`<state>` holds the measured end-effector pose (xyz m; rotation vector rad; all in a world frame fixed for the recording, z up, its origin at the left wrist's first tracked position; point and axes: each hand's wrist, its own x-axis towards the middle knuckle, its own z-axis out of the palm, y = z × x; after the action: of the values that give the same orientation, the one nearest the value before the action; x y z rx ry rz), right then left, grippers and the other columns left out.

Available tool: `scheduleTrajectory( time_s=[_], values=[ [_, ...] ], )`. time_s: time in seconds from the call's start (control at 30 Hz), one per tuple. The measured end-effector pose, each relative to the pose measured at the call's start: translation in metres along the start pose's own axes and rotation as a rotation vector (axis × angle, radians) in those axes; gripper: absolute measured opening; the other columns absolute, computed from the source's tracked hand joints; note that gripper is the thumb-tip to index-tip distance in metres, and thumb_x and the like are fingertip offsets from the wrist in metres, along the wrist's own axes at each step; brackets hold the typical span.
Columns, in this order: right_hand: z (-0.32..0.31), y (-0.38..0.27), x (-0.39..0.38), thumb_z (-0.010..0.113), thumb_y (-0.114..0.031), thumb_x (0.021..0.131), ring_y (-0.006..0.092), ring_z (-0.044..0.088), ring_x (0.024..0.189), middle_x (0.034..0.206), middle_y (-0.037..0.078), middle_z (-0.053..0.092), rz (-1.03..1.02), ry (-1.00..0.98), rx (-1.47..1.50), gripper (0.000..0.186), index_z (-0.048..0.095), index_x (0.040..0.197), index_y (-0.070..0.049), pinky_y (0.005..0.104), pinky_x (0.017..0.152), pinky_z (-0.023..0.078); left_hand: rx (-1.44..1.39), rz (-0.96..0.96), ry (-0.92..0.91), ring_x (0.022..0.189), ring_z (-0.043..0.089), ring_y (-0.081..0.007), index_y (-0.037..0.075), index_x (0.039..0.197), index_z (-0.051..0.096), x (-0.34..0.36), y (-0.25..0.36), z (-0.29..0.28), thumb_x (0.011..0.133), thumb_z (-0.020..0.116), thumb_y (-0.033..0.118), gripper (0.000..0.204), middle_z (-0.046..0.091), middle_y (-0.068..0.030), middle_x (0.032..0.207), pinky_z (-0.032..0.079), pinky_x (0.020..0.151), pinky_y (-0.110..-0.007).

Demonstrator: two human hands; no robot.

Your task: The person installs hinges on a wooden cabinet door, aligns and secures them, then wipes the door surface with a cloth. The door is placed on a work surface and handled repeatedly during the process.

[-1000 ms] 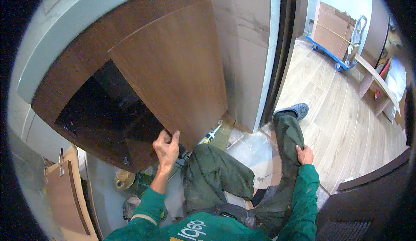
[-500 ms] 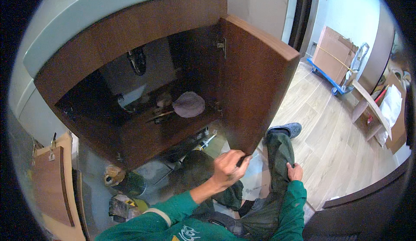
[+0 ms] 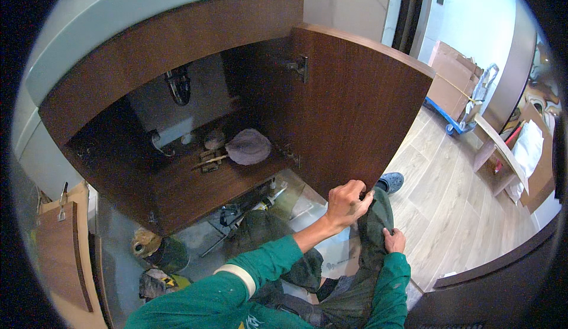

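- Your right hand point(image 3: 394, 240) rests on your right knee, fingers curled loosely against the dark green trouser cloth; it holds nothing.
- Your left hand point(image 3: 346, 203) is just ahead of that knee, fingers folded tight over the lower corner of the cabinet door point(image 3: 349, 110), thumb side toward you.
- The step in hand, as I read it, is swinging that brown door wide on its hinges point(image 3: 299, 67); it stands almost square to the cabinet front, so the swing looks nearly complete.
- The next move would call for your left hand to let go of the door edge and reach left and forward into the cabinet point(image 3: 177, 169), and for your knee to stay clear of the door.
- Left of your left hand, on the floor below the cabinet, lie loose tools point(image 3: 236, 213) and a roll of tape point(image 3: 142, 243).
- Beyond your left hand, on the cabinet shelf, a grey cloth cap point(image 3: 248, 147) sits beside small wooden scraps point(image 3: 208, 160).
- Farther in, the drain pipe point(image 3: 178, 83) hangs at the back.
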<state>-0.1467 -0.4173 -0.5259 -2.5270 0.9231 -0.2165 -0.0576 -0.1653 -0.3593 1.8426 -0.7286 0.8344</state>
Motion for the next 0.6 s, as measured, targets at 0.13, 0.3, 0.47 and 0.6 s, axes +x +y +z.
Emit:
scheduleTrajectory(
  time_s=[0.13, 0.3, 0.47, 0.6],
  values=[
    [-0.002, -0.002, 0.0, 0.068, -0.044, 0.081, 0.0423, 0.063, 0.101, 0.104, 0.029, 0.066, -0.043, 0.033, -0.015, 0.055, 0.067, 0.11, 0.003, 0.0445, 0.091, 0.048, -0.004, -0.002, -0.006, 0.056, 0.062, -0.0257, 0.007, 0.075, 0.06, 0.009, 0.007, 0.0, 0.073, 0.079, 0.021, 0.024, 0.062, -0.0096, 0.07, 0.047, 0.05, -0.036],
    [0.001, 0.001, 0.001, 0.067, -0.046, 0.082, 0.0427, 0.063, 0.098, 0.101, 0.028, 0.066, -0.011, -0.006, -0.019, 0.056, 0.067, 0.107, 0.004, 0.047, 0.087, 0.049, -0.086, 0.043, 0.12, 0.053, 0.057, -0.0197, 0.007, 0.077, 0.059, 0.02, 0.033, -0.015, 0.07, 0.083, 0.021, 0.029, 0.058, -0.0072, 0.067, 0.044, 0.048, -0.032],
    [0.002, 0.001, 0.0, 0.067, -0.047, 0.082, 0.0422, 0.064, 0.097, 0.099, 0.028, 0.067, -0.046, 0.046, -0.033, 0.056, 0.067, 0.106, 0.003, 0.0475, 0.086, 0.05, 0.076, 0.047, 0.269, 0.055, 0.054, -0.0199, 0.006, 0.095, 0.056, 0.046, 0.038, -0.018, 0.061, 0.088, 0.027, 0.051, 0.052, -0.004, 0.065, 0.042, 0.05, -0.033],
    [0.0, 0.0, -0.001, 0.067, -0.047, 0.081, 0.0413, 0.064, 0.099, 0.103, 0.027, 0.066, -0.008, -0.006, -0.023, 0.059, 0.066, 0.111, 0.003, 0.0465, 0.088, 0.049, 0.105, -0.012, 0.244, 0.054, 0.054, -0.0223, 0.003, 0.101, 0.055, 0.052, 0.029, -0.014, 0.06, 0.086, 0.031, 0.059, 0.052, -0.0049, 0.063, 0.043, 0.05, -0.037]
  ],
)
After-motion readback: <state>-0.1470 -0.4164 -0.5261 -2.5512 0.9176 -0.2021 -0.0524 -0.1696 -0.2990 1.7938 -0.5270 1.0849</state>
